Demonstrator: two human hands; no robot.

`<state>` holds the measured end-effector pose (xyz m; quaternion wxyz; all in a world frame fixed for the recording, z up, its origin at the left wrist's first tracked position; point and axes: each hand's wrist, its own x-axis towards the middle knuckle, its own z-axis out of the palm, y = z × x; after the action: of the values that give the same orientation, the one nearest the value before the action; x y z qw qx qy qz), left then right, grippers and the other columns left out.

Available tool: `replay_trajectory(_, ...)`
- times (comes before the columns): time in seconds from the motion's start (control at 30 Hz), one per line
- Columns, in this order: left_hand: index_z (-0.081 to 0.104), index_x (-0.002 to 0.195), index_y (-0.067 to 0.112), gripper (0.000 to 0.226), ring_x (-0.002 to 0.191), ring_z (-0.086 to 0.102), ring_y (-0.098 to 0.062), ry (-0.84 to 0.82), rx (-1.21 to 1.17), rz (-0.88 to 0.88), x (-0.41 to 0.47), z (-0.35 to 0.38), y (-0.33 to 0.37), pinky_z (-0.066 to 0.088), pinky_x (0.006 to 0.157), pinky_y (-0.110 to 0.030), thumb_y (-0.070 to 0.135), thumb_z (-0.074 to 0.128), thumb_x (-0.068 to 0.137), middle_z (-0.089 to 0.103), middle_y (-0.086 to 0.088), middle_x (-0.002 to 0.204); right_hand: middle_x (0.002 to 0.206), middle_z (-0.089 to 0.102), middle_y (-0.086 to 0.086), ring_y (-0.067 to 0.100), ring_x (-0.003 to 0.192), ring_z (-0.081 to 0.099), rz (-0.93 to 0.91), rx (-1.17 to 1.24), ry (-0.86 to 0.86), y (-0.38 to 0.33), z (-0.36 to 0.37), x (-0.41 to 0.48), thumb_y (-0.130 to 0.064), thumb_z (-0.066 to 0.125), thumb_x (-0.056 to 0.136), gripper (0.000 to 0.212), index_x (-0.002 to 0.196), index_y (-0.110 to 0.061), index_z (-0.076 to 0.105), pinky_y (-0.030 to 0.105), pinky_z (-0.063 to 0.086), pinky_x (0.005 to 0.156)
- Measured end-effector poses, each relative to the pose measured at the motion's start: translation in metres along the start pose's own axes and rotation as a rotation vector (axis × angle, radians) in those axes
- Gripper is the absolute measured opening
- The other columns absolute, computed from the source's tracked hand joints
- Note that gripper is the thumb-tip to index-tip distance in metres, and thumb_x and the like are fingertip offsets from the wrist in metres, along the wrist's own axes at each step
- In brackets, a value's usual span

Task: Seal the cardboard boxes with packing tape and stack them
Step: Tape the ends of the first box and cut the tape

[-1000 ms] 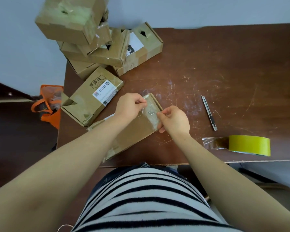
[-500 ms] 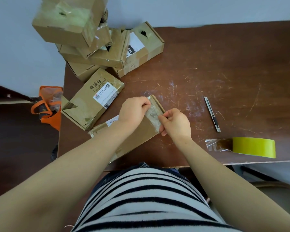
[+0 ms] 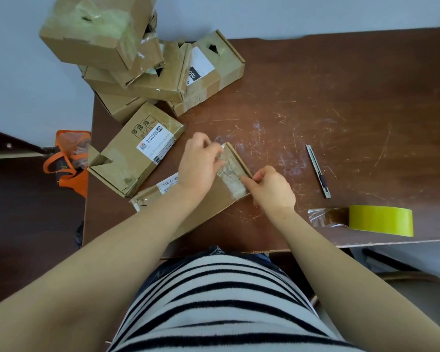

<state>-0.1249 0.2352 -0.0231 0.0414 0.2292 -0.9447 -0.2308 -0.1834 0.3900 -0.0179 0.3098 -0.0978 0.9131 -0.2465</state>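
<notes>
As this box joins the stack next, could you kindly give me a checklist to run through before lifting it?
1. Tape strip pressed flat on the flat box: cannot tell; it looks wrinkled.
2. Both hands on the box: ok; the left hand pinches the strip, the right hand grips the box end.
3. Box's near end sealed: cannot tell; the left arm covers much of it.
4. Stack level: not ok; its boxes lie askew.
5. Knife apart from the hands: ok.
6. Tape roll on the table: ok.
</notes>
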Motion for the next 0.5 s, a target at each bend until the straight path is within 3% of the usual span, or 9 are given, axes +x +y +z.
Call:
replay_trajectory(0.07,0.061,0.112,0.011,0.037,0.109,0.043,-0.022,0.004,-0.041,-0.132,0.007,-0.003,-0.006,0.034,0.089,-0.024,0.025,0.075,0.081,0.045,-0.009,0.117,0.055,0.060,-0.004,0.014,0.046,0.054,0.049,0.171,-0.048,0.007,-0.001,-0.003,-0.041,0.058,0.091,0.022,0.085,-0.022,0.049,0.035,0.052,0.059)
replay_trajectory(0.13,0.062,0.107,0.012,0.030,0.107,0.045,-0.023,0.000,-0.091,-0.136,0.007,-0.008,-0.009,0.033,0.088,-0.023,0.021,0.075,0.081,0.047,-0.008,0.112,0.059,0.060,-0.006,0.014,0.051,0.056,0.073,0.224,-0.050,0.014,-0.002,-0.005,-0.035,0.059,0.091,0.016,0.084,-0.024,0.050,0.037,0.054,0.063)
replay_trajectory(0.23,0.069,0.099,0.007,0.016,0.095,0.058,-0.035,0.060,0.071,0.287,-0.004,0.001,-0.002,0.044,0.084,-0.038,0.007,0.067,0.083,0.062,-0.014,0.102,0.082,0.059,-0.010,0.014,0.075,0.056,0.022,0.177,0.070,0.014,-0.007,-0.006,-0.032,0.051,0.094,0.011,0.099,-0.023,0.056,0.030,0.045,0.065)
replay_trajectory(0.27,0.068,0.108,0.006,0.023,0.103,0.059,-0.036,0.039,0.136,0.389,-0.010,0.009,0.002,0.042,0.093,-0.040,0.014,0.060,0.088,0.065,-0.014,0.110,0.092,0.059,-0.008,0.015,0.084,0.056,-0.031,0.185,0.110,0.012,-0.007,-0.004,-0.031,0.048,0.096,0.017,0.108,-0.023,0.058,0.029,0.044,0.070)
replay_trajectory(0.3,0.060,0.125,0.005,0.039,0.120,0.053,-0.034,-0.051,0.195,0.405,-0.018,0.018,0.007,0.033,0.107,-0.039,0.026,0.046,0.095,0.059,-0.015,0.127,0.104,0.058,-0.003,0.017,0.095,0.056,-0.091,0.185,0.114,0.011,-0.005,0.001,-0.030,0.045,0.098,0.025,0.117,-0.021,0.059,0.029,0.043,0.079)
replay_trajectory(0.37,0.013,0.151,0.008,0.068,0.148,0.007,-0.021,-0.265,0.297,0.289,-0.031,0.031,0.010,0.002,0.120,-0.036,0.049,0.011,0.097,0.015,-0.011,0.159,0.115,0.054,0.005,0.019,0.105,0.052,-0.171,0.126,0.016,0.008,0.000,0.011,-0.028,0.042,0.101,0.032,0.123,-0.015,0.061,0.026,0.038,0.090)
replay_trajectory(0.43,-0.018,0.144,0.013,0.072,0.141,-0.025,-0.012,-0.370,0.316,0.226,-0.033,0.036,0.006,-0.016,0.117,-0.033,0.058,-0.008,0.089,-0.017,-0.005,0.158,0.103,0.056,0.007,0.018,0.094,0.052,-0.178,0.098,-0.082,0.009,0.003,0.018,-0.027,0.041,0.102,0.031,0.108,-0.011,0.067,0.026,0.041,0.083)
replay_trajectory(0.5,-0.021,0.142,0.012,0.083,0.139,-0.028,-0.012,-0.400,0.298,0.219,-0.034,0.035,0.007,-0.018,0.116,-0.033,0.069,-0.004,0.084,-0.027,-0.004,0.153,0.095,0.057,0.007,0.016,0.086,0.050,-0.174,0.118,-0.099,0.011,0.004,0.022,-0.027,0.041,0.101,0.030,0.094,-0.011,0.066,0.022,0.035,0.068)
